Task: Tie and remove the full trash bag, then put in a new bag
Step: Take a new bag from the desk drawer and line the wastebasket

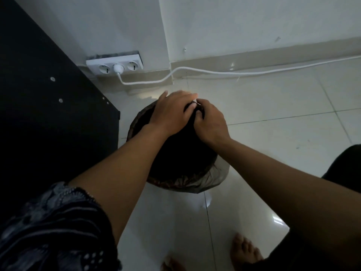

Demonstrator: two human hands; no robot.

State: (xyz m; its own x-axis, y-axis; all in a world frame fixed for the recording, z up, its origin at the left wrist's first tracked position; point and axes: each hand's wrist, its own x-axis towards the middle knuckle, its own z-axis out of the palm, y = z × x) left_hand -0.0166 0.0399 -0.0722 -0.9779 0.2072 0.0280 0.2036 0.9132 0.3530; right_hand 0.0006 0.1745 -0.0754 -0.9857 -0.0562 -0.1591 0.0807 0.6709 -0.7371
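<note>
A round dark trash bin (175, 182) stands on the pale tiled floor, lined with a black trash bag (181, 153) whose thin edge hangs over the near rim. My left hand (170, 112) lies over the bag's gathered top, fingers bent around a bunch of the plastic. My right hand (211, 124) meets it from the right and pinches the same bunch of black plastic between its fingertips. Both hands sit over the far side of the bin. The knot area is mostly hidden under the fingers.
A dark cabinet (48, 94) stands close on the left of the bin. A white wall socket strip (115, 65) with a plugged white cable (214, 72) runs along the baseboard behind. My bare feet (246, 251) are on the floor tiles (273, 124) at the bottom.
</note>
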